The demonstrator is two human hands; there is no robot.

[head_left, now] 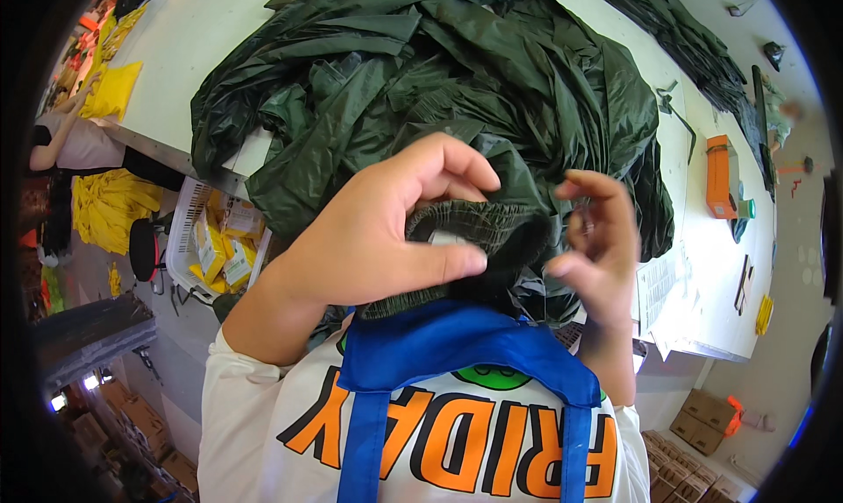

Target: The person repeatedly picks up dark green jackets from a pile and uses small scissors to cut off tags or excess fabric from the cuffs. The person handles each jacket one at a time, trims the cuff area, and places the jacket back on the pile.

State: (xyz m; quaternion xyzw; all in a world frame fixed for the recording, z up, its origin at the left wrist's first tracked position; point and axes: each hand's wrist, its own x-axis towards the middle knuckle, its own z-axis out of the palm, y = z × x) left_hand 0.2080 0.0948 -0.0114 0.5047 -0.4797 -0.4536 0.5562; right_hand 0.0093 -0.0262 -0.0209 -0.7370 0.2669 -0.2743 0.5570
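Note:
A gathered elastic edge (479,222) of dark green, thin, shiny fabric forms a ring in front of my chest. My left hand (378,226) curls around its left side, with the thumb in front and the fingers bent over the top. Just to the right of the ring, my right hand (601,248) is slightly blurred, its bent fingers and thumb apart with nothing visible between them. Behind both hands lies a large crumpled heap of the same green fabric (527,72) on the white table (224,42).
Left of me stands a white plastic basket (184,231) with yellow packets (211,248). Another person (88,143) works at the far left beside a yellow bundle (114,200). An orange box (722,178), more dark fabric (676,42) and paper sheets (663,292) lie to the right.

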